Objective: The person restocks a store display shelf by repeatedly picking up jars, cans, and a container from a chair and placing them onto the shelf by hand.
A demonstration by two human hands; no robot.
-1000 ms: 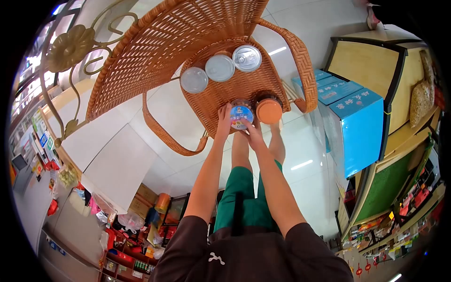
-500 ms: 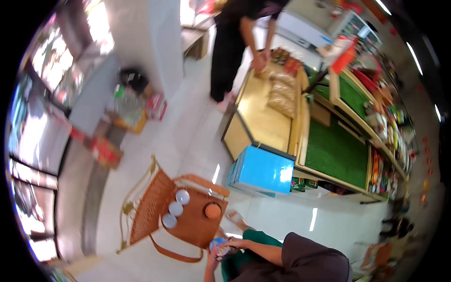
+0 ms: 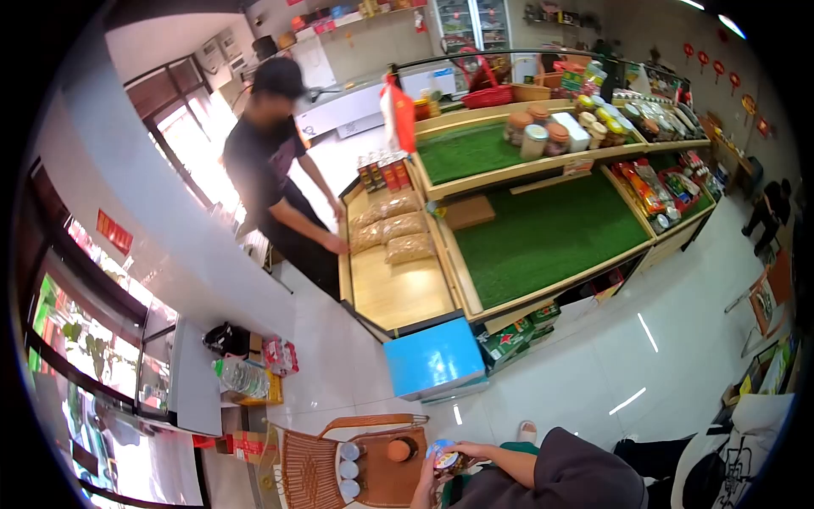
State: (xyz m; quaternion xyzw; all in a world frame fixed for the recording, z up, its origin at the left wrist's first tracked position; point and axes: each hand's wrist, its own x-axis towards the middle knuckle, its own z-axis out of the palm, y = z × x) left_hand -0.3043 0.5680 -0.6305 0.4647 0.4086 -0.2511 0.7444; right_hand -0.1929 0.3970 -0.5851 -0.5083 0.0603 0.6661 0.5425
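Note:
A jar (image 3: 443, 456) with a blue-and-white lid and dark contents is between my two hands. My right hand (image 3: 468, 452) grips its far side near the lid, and my left hand (image 3: 426, 483) holds it from the near side. Just beyond my hands is a brown woven armchair (image 3: 383, 482). On its seat stand three jars with pale lids (image 3: 348, 470) in a row and a jar with an orange lid (image 3: 398, 450). My left fingers are partly cut off by the frame's lower edge.
A blue box (image 3: 434, 358) stands at the end of a wooden display stand (image 3: 398, 305) with bagged goods (image 3: 405, 227). Another person (image 3: 275, 170) leans over it. Green-lined shelves (image 3: 551, 242) hold jars and packets. Bottles and cartons (image 3: 246, 377) sit by the left wall.
My view has turned and tilted up, showing more shelves and the back wall. Both hands still hold the jar. The other person's hands have shifted along the display stand's edge.

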